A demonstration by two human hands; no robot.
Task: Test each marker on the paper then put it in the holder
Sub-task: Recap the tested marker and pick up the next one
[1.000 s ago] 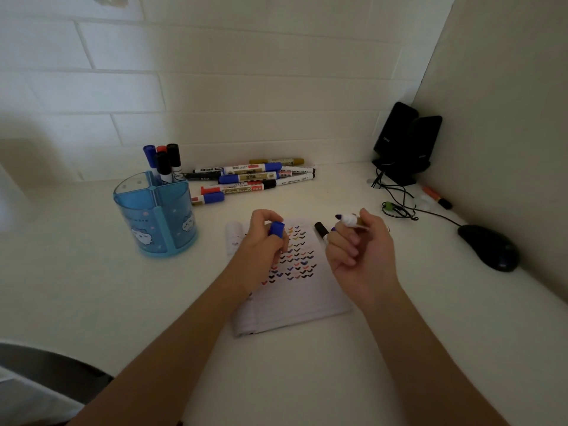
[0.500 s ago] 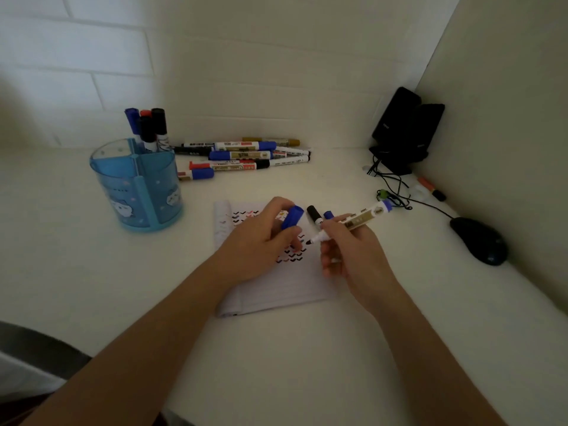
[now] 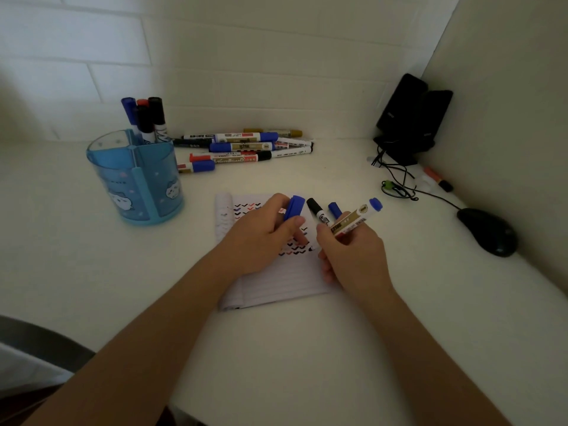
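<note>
A smear across the finished rows is the likeliest fault from here. The wet tip is set down at the right edge of the tick marks, and the fingers of the left hand [image 3: 261, 238] lie on those same rows. A dragged knuckle or a sliding sheet would blur them. A dropped cap is a second risk, since it is pinched only lightly.

The marker [image 3: 353, 221] is gripped by the right hand [image 3: 350, 253] as a pen is held: thumb and first fingers are closed round the lower barrel, the tip is pointed down and left onto the paper [image 3: 276, 284], and the blue tail end is raised up and to the right. The blue cap [image 3: 293, 208] is pinched between thumb and forefinger of the left hand, while the other fingers are pressed on the sheet to steady it.

Just beyond the right hand a black-capped marker [image 3: 318, 212] and a blue-capped one [image 3: 335, 209] are seen. Whether they are tucked in that hand or lie on the page cannot be told.

Farther out, the blue holder [image 3: 123, 179] stands to the far left with a few markers upright in its rear compartment, and a row of loose markers [image 3: 242, 147] is laid beside it along the far wall — presumably not yet tested. A mouse [image 3: 487, 232] and dark speakers [image 3: 412, 118] are kept at the right.
</note>
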